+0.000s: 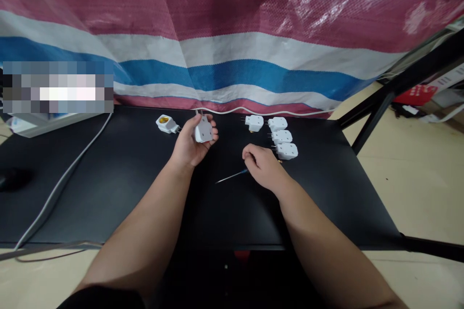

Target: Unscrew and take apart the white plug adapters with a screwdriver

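My left hand [192, 142] is closed around a white plug adapter [204, 129]. The adapter's prongs point up and away, and small holes show on its face. Curled fingers on my right hand [264, 165] hide whatever may be between them. Close against that hand is a thin screwdriver [231, 176]. Its metal shaft points left, and its blue handle runs out of sight beneath the hand. Beyond my right hand are a single white adapter [254, 123] and a column of white adapters, at the back [278, 123], middle [282, 136] and front [287, 150].
Left of my left hand lies a white adapter with a yellow round opening [165, 122]. A grey cable [68, 169] crosses the black table [108, 174]. A black mouse [12, 179] sits at far left, near a partly blurred box. Striped plastic sheeting [232, 14] hangs behind.
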Demonstrator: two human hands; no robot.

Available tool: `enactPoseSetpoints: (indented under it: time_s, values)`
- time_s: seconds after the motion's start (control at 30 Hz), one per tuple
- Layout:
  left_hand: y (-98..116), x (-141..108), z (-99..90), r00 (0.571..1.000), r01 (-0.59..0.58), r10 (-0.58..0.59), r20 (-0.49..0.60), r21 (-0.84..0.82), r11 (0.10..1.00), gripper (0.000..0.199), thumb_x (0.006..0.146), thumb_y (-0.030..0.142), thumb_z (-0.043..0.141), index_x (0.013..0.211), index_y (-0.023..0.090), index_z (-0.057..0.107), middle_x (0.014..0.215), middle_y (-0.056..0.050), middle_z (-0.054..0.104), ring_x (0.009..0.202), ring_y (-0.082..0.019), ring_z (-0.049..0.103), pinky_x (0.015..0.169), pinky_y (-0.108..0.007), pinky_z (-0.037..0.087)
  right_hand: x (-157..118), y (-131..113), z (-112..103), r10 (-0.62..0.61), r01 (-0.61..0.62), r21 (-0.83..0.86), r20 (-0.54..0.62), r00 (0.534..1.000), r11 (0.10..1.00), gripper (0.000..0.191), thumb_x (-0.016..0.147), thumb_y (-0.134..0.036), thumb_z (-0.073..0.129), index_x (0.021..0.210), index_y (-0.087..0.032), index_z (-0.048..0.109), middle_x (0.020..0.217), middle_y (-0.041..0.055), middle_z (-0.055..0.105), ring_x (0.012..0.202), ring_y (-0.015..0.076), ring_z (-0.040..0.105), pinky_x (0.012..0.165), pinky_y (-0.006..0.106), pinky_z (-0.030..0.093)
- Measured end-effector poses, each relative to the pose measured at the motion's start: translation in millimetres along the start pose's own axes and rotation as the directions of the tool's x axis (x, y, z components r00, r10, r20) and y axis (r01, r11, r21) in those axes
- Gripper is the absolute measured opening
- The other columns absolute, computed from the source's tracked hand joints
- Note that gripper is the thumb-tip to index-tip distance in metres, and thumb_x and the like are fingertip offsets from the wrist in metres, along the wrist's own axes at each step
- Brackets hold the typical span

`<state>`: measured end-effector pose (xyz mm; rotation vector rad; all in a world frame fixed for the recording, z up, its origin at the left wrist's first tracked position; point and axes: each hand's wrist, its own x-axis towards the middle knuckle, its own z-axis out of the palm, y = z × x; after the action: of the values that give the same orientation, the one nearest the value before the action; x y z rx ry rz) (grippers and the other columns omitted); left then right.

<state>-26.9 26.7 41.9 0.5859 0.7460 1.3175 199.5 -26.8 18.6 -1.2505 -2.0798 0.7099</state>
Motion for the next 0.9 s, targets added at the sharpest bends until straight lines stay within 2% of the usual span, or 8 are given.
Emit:
enactPoseSetpoints:
  time_s: [0.17,0.3,0.5,0.63,0.7,0.77,0.83,0.9]
  values:
    - [-2,4,-2.7,0.999,-0.031,0.031,-0.014,0.024,0.999,0.028,0.092,0.044,0.074,0.098,0.018,0.069,0.082,-0.002,0.071,0.066,-0.011,0.069,0.061,-0.020,0.059,3,3,13,-0.010,0.006,-0.112,-0.035,0.999,0.994,0.016,0.095,-0.010,0.052,0.093,-0.024,0.060,0.088,0.0042,0.067,0.076,0.0215,0.064,0.073,0.036,0.047]
    - [-7,6,-3.6,0.999,-0.029,0.030,-0.020,0.047,0.998,0.029,0.091,0.046,0.076,0.098,0.018,0.069,0.082,-0.002,0.071,0.064,-0.011,0.069,0.061,-0.020,0.059,5,1,24,-0.021,0.015,-0.092,-0.066,0.998,0.996,0.017,0.099,-0.012,0.052,0.097,-0.024,0.063,0.095,0.0063,0.072,0.086,0.0240,0.069,0.079,0.037,0.051]
    - [-5,6,-3.9,1.000,0.000,0.000,-0.004,0.004,1.000,0.026,0.091,0.043,0.076,0.096,0.018,0.070,0.081,-0.002,0.072,0.063,-0.011,0.069,0.059,-0.020,0.060,1,-4,11,0.020,-0.029,-0.104,-0.086,0.996,0.994,0.017,0.106,-0.031,0.059,0.092,-0.024,0.066,0.083,0.0031,0.069,0.074,0.0212,0.063,0.069,0.037,0.046]
    - [-4,5,-2.3,0.997,0.075,-0.075,-0.008,-0.018,0.997,0.028,0.096,0.044,0.071,0.095,0.016,0.073,0.078,-0.004,0.073,0.060,-0.012,0.069,0.054,-0.021,0.059,-6,-2,-10,0.061,-0.059,-0.112,0.012,0.998,0.992,0.005,0.095,-0.024,0.074,0.096,-0.024,0.069,0.094,0.0026,0.071,0.075,0.0187,0.064,0.070,0.035,0.048]
    - [-4,4,-2.0,0.991,0.133,-0.133,-0.005,-0.010,0.991,0.032,0.097,0.047,0.069,0.093,0.016,0.073,0.076,-0.005,0.073,0.058,-0.013,0.069,0.052,-0.021,0.059,-9,-1,-18,0.041,-0.027,-0.071,0.194,0.980,0.997,0.016,0.089,-0.028,0.084,0.099,-0.025,0.073,0.098,0.0023,0.070,0.078,0.0183,0.065,0.071,0.035,0.050]
    - [-5,4,-2.2,0.983,0.183,-0.183,0.009,-0.001,0.983,0.034,0.098,0.049,0.068,0.091,0.016,0.073,0.075,-0.006,0.074,0.056,-0.014,0.070,0.050,-0.021,0.058,-11,0,-20,-0.009,0.021,-0.035,0.309,0.951,0.999,0.021,0.086,-0.025,0.088,0.103,-0.026,0.076,0.103,0.0028,0.069,0.094,0.0215,0.068,0.082,0.036,0.053]
    - [-6,4,-2.6,0.974,0.223,-0.223,0.031,0.002,0.975,0.034,0.098,0.048,0.069,0.089,0.015,0.073,0.075,-0.007,0.075,0.056,-0.014,0.071,0.049,-0.021,0.058,-11,-1,-20,-0.037,0.054,-0.035,0.361,0.932,0.998,0.016,0.086,-0.019,0.087,0.097,-0.026,0.077,0.103,0.0029,0.068,0.100,0.0227,0.067,0.088,0.037,0.053]
    - [-7,4,-2.8,0.965,0.257,-0.257,0.053,0.000,0.966,0.033,0.099,0.046,0.068,0.088,0.014,0.073,0.074,-0.007,0.076,0.056,-0.015,0.072,0.049,-0.022,0.059,-11,-3,-19,-0.042,0.061,-0.039,0.374,0.927,0.997,0.013,0.087,-0.016,0.085,0.090,-0.025,0.076,0.102,0.0030,0.067,0.098,0.0218,0.067,0.087,0.036,0.053]
